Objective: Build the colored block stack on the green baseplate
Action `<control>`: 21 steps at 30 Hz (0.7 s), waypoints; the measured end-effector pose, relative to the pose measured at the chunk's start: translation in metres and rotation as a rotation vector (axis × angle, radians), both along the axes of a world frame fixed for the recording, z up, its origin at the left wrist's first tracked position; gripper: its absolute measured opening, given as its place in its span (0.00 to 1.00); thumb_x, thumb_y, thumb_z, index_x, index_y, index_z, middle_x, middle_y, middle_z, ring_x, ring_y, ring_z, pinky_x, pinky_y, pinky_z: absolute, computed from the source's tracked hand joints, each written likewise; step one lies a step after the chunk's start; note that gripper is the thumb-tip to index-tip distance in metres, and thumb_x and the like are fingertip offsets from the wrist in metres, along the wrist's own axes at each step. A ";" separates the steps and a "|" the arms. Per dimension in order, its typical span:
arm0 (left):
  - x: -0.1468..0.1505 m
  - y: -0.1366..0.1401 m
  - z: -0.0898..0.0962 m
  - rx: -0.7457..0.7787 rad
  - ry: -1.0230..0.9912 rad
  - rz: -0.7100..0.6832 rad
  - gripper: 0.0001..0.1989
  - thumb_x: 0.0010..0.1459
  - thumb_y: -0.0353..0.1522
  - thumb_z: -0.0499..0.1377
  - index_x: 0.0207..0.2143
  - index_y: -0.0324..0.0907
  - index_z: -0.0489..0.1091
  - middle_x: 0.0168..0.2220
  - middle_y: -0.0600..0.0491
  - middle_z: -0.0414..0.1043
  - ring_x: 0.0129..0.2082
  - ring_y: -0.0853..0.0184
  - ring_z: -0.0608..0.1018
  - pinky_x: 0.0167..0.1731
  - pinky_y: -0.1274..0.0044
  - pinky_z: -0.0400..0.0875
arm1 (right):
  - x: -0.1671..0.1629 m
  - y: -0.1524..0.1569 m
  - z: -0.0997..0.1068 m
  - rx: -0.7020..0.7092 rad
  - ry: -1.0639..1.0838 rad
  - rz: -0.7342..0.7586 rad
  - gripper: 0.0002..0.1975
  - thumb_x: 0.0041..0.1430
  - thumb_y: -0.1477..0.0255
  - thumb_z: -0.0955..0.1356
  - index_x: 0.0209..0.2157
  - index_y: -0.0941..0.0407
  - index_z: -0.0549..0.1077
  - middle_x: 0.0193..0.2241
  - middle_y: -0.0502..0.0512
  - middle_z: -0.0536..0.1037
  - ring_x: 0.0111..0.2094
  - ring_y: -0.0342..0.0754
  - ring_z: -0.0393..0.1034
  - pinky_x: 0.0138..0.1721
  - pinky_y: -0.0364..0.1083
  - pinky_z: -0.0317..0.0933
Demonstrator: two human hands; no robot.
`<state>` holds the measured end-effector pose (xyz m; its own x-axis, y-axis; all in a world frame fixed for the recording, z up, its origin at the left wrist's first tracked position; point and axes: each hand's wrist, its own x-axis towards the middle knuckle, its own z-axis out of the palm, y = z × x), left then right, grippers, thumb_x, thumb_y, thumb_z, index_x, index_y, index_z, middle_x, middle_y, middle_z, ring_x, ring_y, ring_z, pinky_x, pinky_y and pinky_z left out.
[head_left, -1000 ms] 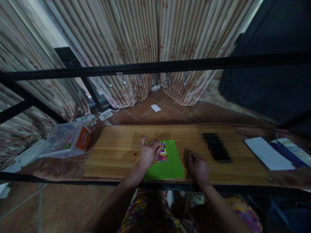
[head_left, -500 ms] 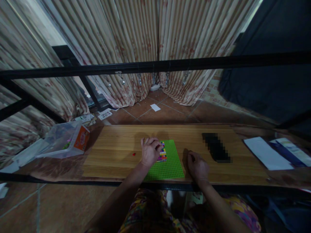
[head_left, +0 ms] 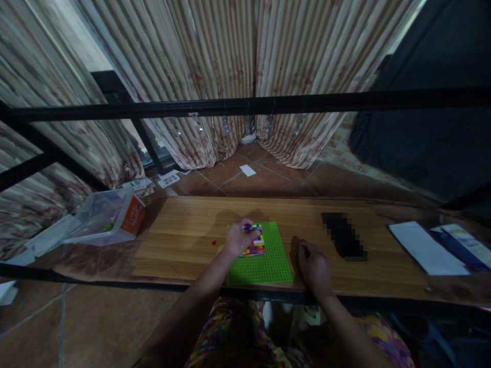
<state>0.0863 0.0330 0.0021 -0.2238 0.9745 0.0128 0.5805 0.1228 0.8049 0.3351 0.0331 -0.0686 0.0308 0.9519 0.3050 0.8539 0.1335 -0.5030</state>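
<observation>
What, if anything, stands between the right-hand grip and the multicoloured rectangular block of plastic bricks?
Nothing visible does. From the right-hand grip to the block lie only brown wooden tabletop and the flat, studded green baseplate. The left-hand grip covers part of the block's left side, off that path.

Light dim; pale gap (head_left: pixel 90 51) between curtains (head_left: pixel 218 61) at left. Curtains striped, reddish blotches, hanging beyond black rail (head_left: pixel 307 104). Brick-patterned wall (head_left: pixel 343 152) low at right, beside dark cloth (head_left: pixel 429 122). Floor (head_left: pixel 287 176) brown tile. Table (head_left: pixel 187 214) wood-grained.
</observation>
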 end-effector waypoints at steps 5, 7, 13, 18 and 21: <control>-0.009 0.000 -0.001 0.000 -0.098 -0.070 0.14 0.46 0.35 0.66 0.37 0.43 0.73 0.34 0.55 0.78 0.34 0.68 0.78 0.37 0.77 0.71 | 0.001 0.001 -0.002 -0.008 -0.004 0.001 0.20 0.61 0.61 0.57 0.36 0.58 0.75 0.36 0.60 0.79 0.33 0.49 0.71 0.34 0.44 0.56; -0.012 0.001 -0.002 -0.008 -0.176 -0.085 0.14 0.47 0.35 0.65 0.39 0.43 0.74 0.36 0.54 0.78 0.35 0.68 0.78 0.38 0.77 0.72 | 0.001 0.001 -0.002 -0.013 -0.006 -0.002 0.20 0.61 0.61 0.57 0.36 0.58 0.75 0.36 0.60 0.79 0.33 0.49 0.71 0.33 0.44 0.56; -0.014 0.011 -0.004 -0.068 -0.345 -0.102 0.09 0.53 0.32 0.59 0.37 0.41 0.75 0.34 0.53 0.79 0.33 0.70 0.78 0.35 0.79 0.72 | 0.001 0.001 -0.001 -0.014 0.002 0.006 0.20 0.61 0.62 0.58 0.36 0.59 0.75 0.36 0.61 0.79 0.34 0.49 0.71 0.34 0.44 0.56; -0.014 0.016 -0.009 -0.114 -0.321 -0.108 0.11 0.48 0.28 0.60 0.36 0.42 0.76 0.32 0.55 0.79 0.31 0.69 0.78 0.32 0.79 0.72 | 0.000 0.001 0.001 -0.012 -0.001 0.007 0.20 0.61 0.62 0.57 0.36 0.58 0.75 0.36 0.61 0.79 0.34 0.49 0.71 0.34 0.45 0.57; -0.015 0.017 -0.011 -0.105 -0.294 -0.099 0.11 0.48 0.29 0.60 0.36 0.43 0.77 0.32 0.55 0.79 0.32 0.69 0.78 0.33 0.79 0.72 | -0.001 0.000 0.002 -0.002 -0.005 0.006 0.19 0.62 0.63 0.58 0.36 0.58 0.76 0.35 0.61 0.79 0.33 0.49 0.71 0.33 0.44 0.56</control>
<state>0.0714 0.0500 -0.0088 -0.1075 0.9842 -0.1405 0.3380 0.1691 0.9258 0.3346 0.0333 -0.0664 0.0237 0.9527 0.3030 0.8556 0.1375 -0.4991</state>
